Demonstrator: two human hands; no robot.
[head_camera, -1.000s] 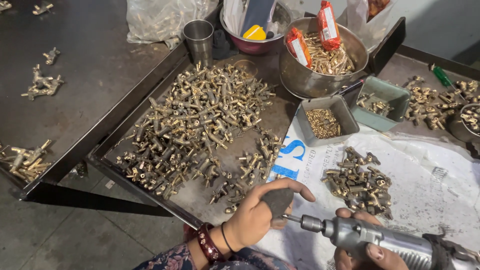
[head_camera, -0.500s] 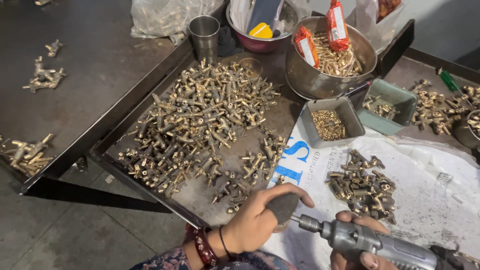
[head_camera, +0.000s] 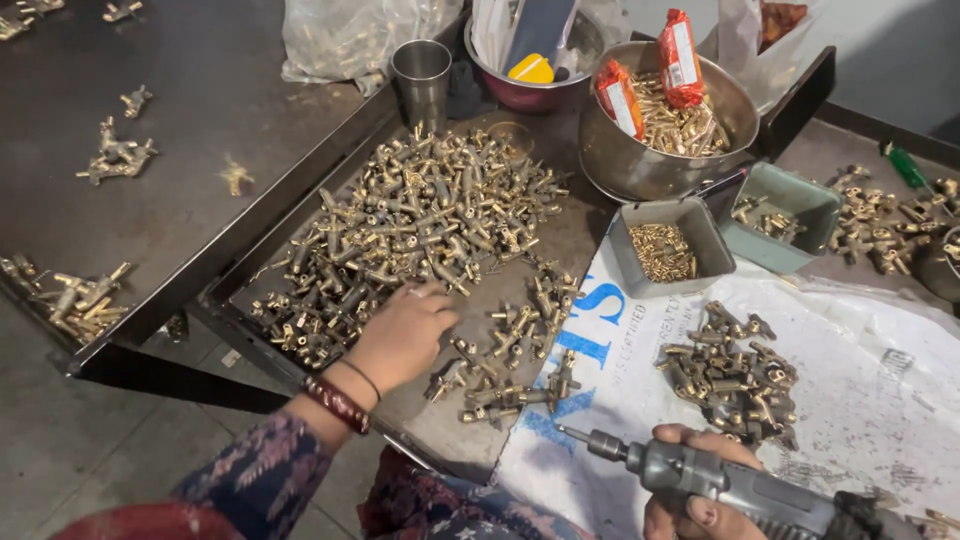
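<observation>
My left hand (head_camera: 403, 335) reaches over the dark metal tray (head_camera: 250, 265) and rests palm down on the near edge of a big heap of brass fittings (head_camera: 420, 225), fingers curled among the pieces. I cannot see whether it grips one. My right hand (head_camera: 690, 480) holds a grey power screwdriver (head_camera: 735, 485) low at the bottom right, its bit pointing left over a white sack (head_camera: 870, 360). A smaller pile of fittings (head_camera: 730, 375) lies on the sack just above the tool.
A steel bowl (head_camera: 640, 160) with brass parts and two red packets stands at the back. Two small bins (head_camera: 665, 250) (head_camera: 785, 205) hold small parts. A steel cup (head_camera: 421, 75), a maroon bowl (head_camera: 530, 95) and scattered fittings (head_camera: 885, 225) surround the tray.
My left hand has left the screwdriver's tip and moved up and left onto the heap in the tray. The screwdriver stays low in my right hand.
</observation>
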